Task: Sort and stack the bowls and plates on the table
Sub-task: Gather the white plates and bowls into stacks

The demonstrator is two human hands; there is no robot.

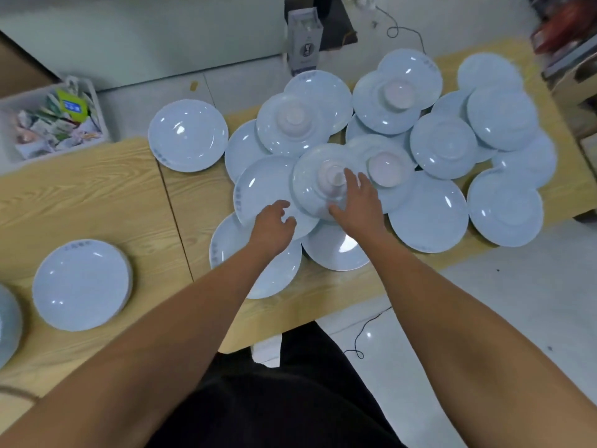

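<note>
Many pale blue plates lie overlapping on the wooden table [97, 195], some upside down with small white bowls on them. My right hand [353, 202] grips the near edge of an upturned plate [311, 179] that carries a small bowl [332, 177], thumb under its rim. My left hand [273, 226] hovers with fingers curled and apart over a face-up plate [261, 189] just left of it. A stack of plates [80, 286] sits at the near left. A single plate [187, 135] lies at the far left of the pile.
A white crate of packets [48, 124] stands at the far left beyond the table. A grey carton [305, 40] stands behind the pile. A black cable [365, 331] runs on the tiled floor by the table's near edge. Another dish edge [6, 324] shows at the left border.
</note>
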